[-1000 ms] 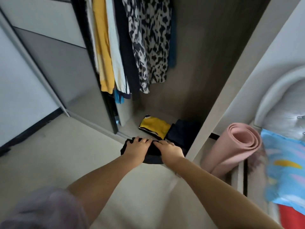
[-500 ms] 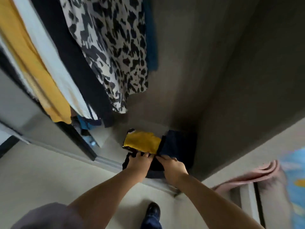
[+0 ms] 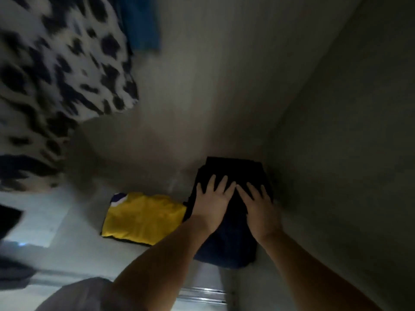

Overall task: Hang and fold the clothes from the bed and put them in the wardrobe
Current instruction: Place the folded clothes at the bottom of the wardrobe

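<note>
Black folded garment (image 3: 233,173) flat atop dark stack, wardrobe floor (image 3: 157,180) corner, beside yellow folded garment (image 3: 143,216).

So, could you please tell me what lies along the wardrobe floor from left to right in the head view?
Yellow folded garment → left hand → right hand, both hands pressing flat on the dark folded clothes stacked in the right-hand corner, beside the wardrobe side wall.
</note>
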The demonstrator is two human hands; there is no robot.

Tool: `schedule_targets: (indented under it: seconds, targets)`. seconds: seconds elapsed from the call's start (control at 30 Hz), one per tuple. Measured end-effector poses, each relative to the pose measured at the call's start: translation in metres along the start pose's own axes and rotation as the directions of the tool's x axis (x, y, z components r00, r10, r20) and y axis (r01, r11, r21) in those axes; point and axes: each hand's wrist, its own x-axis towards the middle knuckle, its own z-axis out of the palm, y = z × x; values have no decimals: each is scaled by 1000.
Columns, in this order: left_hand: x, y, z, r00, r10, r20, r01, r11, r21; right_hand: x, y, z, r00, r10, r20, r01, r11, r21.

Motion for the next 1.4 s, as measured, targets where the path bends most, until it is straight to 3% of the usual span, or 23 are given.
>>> schedule_targets:
  seconds: [0.17, 0.23, 0.37, 0.5, 0.67, 0.77, 0.93, 1.13, 1.4]
  targets:
    - [16, 13, 151, 997, 33, 62, -31, 999, -35, -1, 14, 122, 978, 118, 174, -105, 991, -84]
    - [7, 13, 195, 995, 23, 99, -19, 999, -33, -8, 3, 154, 986, 102, 130, -85, 987, -136]
    - [-5, 10, 219, 997, 75, 16, -75, 996, -52, -23, -4, 189, 986, 101, 131, -80, 985, -153]
    - [-16, 4, 217, 964, 192, 184, -179, 980, -87, -31, -10, 187, 939, 168, 299, -139, 983, -116]
    - [-31, -9, 150, 898, 254, 359, -208, 965, -162, -30, -25, 128, 847, 238, 476, -219, 971, -96]
    - [-43, -21, 85, 910, 236, 341, -207, 971, -119, -28, -40, 60, 869, 271, 413, -273, 960, -56]
    - [-67, -30, -48, 968, 178, 179, -175, 984, -37, -42, -61, -61, 905, 289, 311, -338, 934, 114]
    - [-142, -15, -208, 983, 162, 81, -160, 987, -29, -117, -88, -188, 937, 275, 215, -316, 931, 181]
    - [-213, 30, -278, 947, 295, 131, -299, 954, 13, -220, -92, -246, 933, 312, 181, -349, 909, 227]
